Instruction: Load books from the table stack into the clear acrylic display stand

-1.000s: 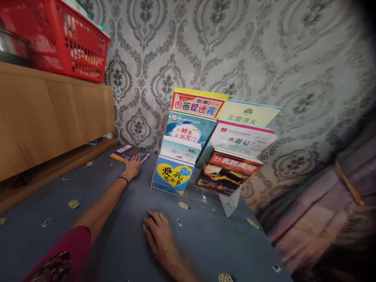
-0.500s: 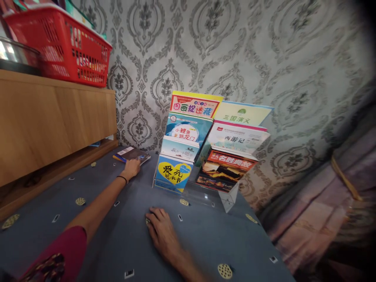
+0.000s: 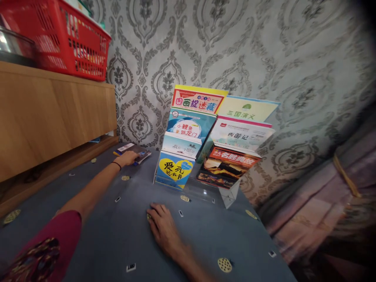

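Observation:
My left hand (image 3: 128, 158) is stretched out to a small stack of books (image 3: 143, 154) lying flat at the back of the table. Its fingers are closed at the near edge of the top dark-covered book (image 3: 132, 148), and the fingertips are partly hidden. My right hand (image 3: 163, 227) lies palm down on the table with its fingers spread and holds nothing. In front of it, a clear display rack (image 3: 205, 192) holds two tilted columns of books, among them a blue book with a yellow heart (image 3: 174, 172) and a dark orange one (image 3: 225, 166).
On the left stands a wooden cabinet (image 3: 58, 121), with a red plastic basket (image 3: 85, 51) and a glass-sided container (image 3: 16, 45) on top. A patterned wall rises behind the rack. Right of the table hangs a tied curtain (image 3: 317, 211). The grey tablecloth (image 3: 111, 243) has pineapple prints.
My left hand has shifted back and slightly left over the stacked books. My right hand stays in place on the table. The view has tilted slightly down.

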Action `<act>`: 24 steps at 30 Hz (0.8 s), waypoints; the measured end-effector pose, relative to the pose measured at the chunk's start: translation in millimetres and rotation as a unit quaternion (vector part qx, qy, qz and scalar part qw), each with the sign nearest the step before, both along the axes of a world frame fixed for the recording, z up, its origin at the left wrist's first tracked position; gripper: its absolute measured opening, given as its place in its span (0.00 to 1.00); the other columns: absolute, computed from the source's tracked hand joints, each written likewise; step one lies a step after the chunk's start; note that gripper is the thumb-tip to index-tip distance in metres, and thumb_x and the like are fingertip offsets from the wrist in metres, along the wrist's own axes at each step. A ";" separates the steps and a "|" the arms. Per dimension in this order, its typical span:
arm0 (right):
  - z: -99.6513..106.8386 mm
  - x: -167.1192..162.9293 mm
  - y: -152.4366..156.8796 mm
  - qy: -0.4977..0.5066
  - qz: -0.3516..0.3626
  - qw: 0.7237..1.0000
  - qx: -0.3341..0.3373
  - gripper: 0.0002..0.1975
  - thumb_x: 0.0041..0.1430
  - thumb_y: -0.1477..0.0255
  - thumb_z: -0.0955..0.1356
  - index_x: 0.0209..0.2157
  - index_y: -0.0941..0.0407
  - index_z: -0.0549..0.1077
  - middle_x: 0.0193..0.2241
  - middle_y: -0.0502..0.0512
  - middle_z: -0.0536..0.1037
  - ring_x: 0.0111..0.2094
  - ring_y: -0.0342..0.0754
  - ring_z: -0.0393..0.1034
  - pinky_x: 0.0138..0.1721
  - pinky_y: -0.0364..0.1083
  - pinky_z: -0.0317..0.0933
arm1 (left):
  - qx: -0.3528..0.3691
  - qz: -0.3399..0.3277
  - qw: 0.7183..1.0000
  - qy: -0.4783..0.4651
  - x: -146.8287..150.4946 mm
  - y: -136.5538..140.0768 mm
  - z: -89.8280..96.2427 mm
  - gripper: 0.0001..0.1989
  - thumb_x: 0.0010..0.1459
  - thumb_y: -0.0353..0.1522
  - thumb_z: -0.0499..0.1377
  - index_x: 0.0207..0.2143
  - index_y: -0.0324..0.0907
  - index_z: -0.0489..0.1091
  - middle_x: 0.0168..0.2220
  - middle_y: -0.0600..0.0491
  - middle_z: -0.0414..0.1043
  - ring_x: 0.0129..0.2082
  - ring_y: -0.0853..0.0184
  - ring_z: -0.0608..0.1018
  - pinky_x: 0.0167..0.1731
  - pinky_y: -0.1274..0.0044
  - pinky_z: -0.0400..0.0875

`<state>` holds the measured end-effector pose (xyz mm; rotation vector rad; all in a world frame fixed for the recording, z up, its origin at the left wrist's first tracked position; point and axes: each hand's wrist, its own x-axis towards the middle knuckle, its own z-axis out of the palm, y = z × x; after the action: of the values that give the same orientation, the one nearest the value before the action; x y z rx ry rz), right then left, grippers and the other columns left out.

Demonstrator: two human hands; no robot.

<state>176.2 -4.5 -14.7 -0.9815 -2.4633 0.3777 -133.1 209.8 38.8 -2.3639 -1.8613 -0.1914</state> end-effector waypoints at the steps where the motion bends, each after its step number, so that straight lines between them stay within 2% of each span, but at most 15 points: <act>1: 0.5 0.1 -0.2 0.000 -0.001 1.000 -0.001 0.16 0.66 0.78 0.63 0.52 0.55 0.73 0.55 0.60 0.74 0.55 0.55 0.66 0.57 0.58 0.64 | -0.010 -0.004 1.000 0.012 2.5 3.5 0.9 0.16 0.57 0.28 0.60 0.48 0.45 0.75 0.42 0.48 0.80 0.44 0.60 0.80 0.48 0.73 0.69; 5: 1.7 0.6 -0.6 0.003 0.001 1.000 0.005 0.16 0.65 0.78 0.64 0.52 0.54 0.73 0.55 0.60 0.74 0.55 0.55 0.67 0.56 0.57 0.64 | -0.029 -0.019 0.998 0.055 12.2 9.1 1.8 0.15 0.61 0.28 0.56 0.51 0.40 0.72 0.45 0.44 0.78 0.47 0.55 0.79 0.51 0.67 0.68; 12: -0.7 0.1 0.6 -0.001 -0.001 1.000 0.011 0.16 0.64 0.79 0.65 0.51 0.54 0.73 0.54 0.60 0.74 0.55 0.55 0.67 0.55 0.56 0.65 | 0.006 -0.014 0.996 0.084 19.8 -10.4 0.2 0.20 0.62 0.25 0.50 0.55 0.40 0.69 0.50 0.38 0.74 0.44 0.55 0.80 0.47 0.67 0.70; 15: -1.2 0.6 1.1 -0.002 0.001 1.000 0.016 0.16 0.64 0.79 0.65 0.52 0.54 0.73 0.54 0.60 0.74 0.55 0.55 0.68 0.55 0.56 0.65 | 0.038 0.001 0.995 0.088 20.9 -15.8 12.5 0.21 0.61 0.22 0.48 0.54 0.40 0.69 0.51 0.38 0.72 0.45 0.55 0.79 0.45 0.67 0.70; 19: -1.0 1.2 0.8 0.004 0.002 1.000 0.016 0.16 0.64 0.78 0.65 0.52 0.53 0.73 0.54 0.60 0.74 0.55 0.55 0.67 0.55 0.56 0.65 | 0.084 0.038 0.992 0.085 19.0 -25.7 44.9 0.20 0.62 0.22 0.46 0.52 0.39 0.68 0.50 0.37 0.70 0.46 0.53 0.77 0.44 0.64 0.70; 22: -0.7 0.7 0.6 0.001 -0.002 1.000 0.012 0.16 0.64 0.78 0.65 0.52 0.54 0.73 0.54 0.59 0.74 0.54 0.55 0.67 0.55 0.56 0.65 | 0.110 0.054 0.988 0.090 19.6 -50.9 60.4 0.19 0.64 0.23 0.44 0.51 0.38 0.68 0.49 0.36 0.69 0.48 0.50 0.74 0.46 0.60 0.67; 24: -0.4 0.4 0.7 -0.004 -0.001 1.000 0.012 0.16 0.64 0.78 0.65 0.52 0.54 0.73 0.54 0.60 0.74 0.54 0.55 0.67 0.55 0.56 0.64 | 0.123 0.043 0.987 0.099 23.1 -79.1 56.1 0.18 0.64 0.24 0.44 0.49 0.39 0.69 0.48 0.37 0.69 0.51 0.48 0.72 0.49 0.58 0.64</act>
<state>176.7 -3.8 -15.1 -0.9775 -2.4681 0.3427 -110.0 130.7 94.9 -2.0555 -1.7335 -0.1613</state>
